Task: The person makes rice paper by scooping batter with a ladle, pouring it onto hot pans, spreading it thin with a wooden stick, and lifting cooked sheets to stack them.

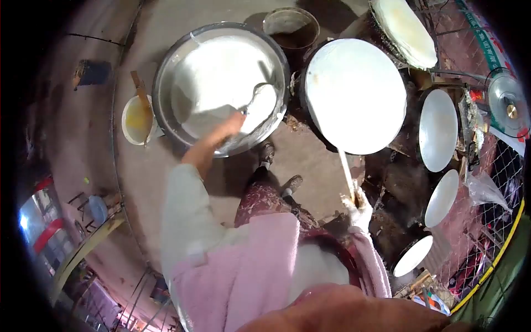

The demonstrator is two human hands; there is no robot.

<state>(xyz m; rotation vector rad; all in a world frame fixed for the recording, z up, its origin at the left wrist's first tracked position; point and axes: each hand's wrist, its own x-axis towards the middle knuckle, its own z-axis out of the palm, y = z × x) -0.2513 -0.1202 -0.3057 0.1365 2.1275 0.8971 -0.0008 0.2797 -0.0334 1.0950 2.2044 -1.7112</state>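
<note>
My left hand (229, 127), bare, is closed around the handle of a ladle (261, 105) coated in white. The ladle is inside a wide metal basin (160, 105) at its right side, over thick white liquid (221, 72). My right hand (358, 211), in a whitish glove, grips a pale stick (347, 171). Its far end meets the near edge of a large round griddle (357, 94) with a white surface. I cannot tell whether the stick is fixed to the griddle or only touching it.
Left of the basin is a small bucket (128, 131) holding yellowish liquid and a wooden stick (141, 91). A dark pot (291, 27) stands behind. Several round white-topped pans (438, 130) line the right side, before a wire fence (498, 188). A glass lid (508, 102) is at far right.
</note>
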